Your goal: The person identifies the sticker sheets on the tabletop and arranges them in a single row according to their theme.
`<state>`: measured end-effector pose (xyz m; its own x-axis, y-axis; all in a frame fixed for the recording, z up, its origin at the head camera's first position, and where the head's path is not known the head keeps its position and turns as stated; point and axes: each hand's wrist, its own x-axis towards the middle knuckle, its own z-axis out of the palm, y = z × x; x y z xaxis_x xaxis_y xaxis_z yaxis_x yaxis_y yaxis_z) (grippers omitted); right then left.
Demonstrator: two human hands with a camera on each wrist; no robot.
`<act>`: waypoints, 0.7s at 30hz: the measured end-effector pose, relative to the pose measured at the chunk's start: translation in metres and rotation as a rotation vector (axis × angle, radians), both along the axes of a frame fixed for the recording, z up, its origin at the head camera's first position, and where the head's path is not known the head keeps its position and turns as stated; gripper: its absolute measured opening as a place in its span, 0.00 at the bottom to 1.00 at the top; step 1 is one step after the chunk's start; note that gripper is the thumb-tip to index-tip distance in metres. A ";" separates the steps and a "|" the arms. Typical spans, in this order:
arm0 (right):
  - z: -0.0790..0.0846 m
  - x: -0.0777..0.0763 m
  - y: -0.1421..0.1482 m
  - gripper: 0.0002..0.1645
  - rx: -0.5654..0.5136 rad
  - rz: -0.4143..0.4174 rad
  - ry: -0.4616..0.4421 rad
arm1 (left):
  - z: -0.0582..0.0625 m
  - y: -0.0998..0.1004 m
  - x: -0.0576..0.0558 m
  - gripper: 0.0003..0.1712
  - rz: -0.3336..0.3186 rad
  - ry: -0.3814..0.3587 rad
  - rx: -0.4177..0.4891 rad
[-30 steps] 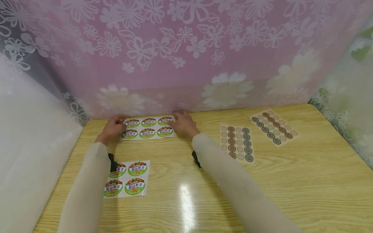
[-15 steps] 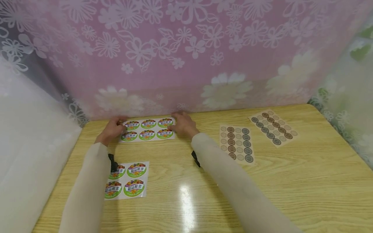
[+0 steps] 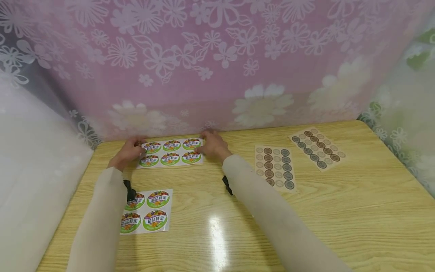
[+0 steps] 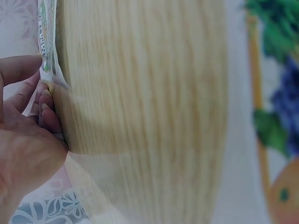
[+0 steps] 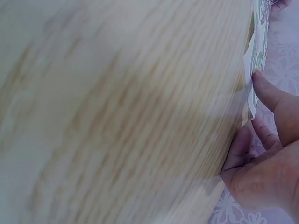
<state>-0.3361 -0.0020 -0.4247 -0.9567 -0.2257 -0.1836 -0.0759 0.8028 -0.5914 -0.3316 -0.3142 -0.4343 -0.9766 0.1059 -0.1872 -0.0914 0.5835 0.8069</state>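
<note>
A white sheet of round fruit stickers (image 3: 159,155), with green, purple and orange print, lies near the table's back edge. At its left end my left hand (image 3: 127,153) pinches it; in the left wrist view the thumb (image 4: 23,67) is on the printed face and the other fingers curl below. My right hand (image 3: 215,145) grips the right end, its thumb (image 5: 266,88) pressing on the face in the right wrist view. Closer to me lies a second fruit sticker sheet (image 3: 170,209) with larger stickers, partly covered by my left sleeve and a black strap.
Two beige sheets of small round brown and grey stickers lie on the right: one upright beige sheet (image 3: 275,168) beside my right forearm and one slanted beige sheet (image 3: 317,148) farther right. A pink flowered curtain (image 3: 204,94) hangs along the back edge of the wooden table (image 3: 340,219).
Both hands have kept their hold on the sheet's ends. The sheet has come slightly towards me, mostly at its left end. The view has shifted a little.
</note>
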 end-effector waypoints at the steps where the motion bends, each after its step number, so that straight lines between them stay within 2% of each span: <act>1: 0.000 0.000 0.000 0.34 -0.004 -0.001 -0.002 | 0.001 0.000 0.000 0.26 0.003 -0.014 0.000; 5: 0.002 0.000 0.000 0.33 -0.013 -0.011 -0.006 | 0.003 -0.002 0.002 0.23 0.004 -0.051 0.003; 14: 0.004 0.006 -0.013 0.32 -0.041 -0.048 -0.037 | 0.001 -0.008 0.002 0.24 -0.009 -0.014 0.006; 21: 0.001 0.007 -0.013 0.31 -0.087 -0.083 -0.023 | -0.002 -0.006 0.001 0.23 0.016 -0.002 0.024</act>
<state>-0.3288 -0.0148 -0.4238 -0.9686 -0.1615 -0.1890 0.0034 0.7515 -0.6597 -0.3304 -0.3202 -0.4358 -0.9779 0.0942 -0.1866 -0.1024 0.5625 0.8204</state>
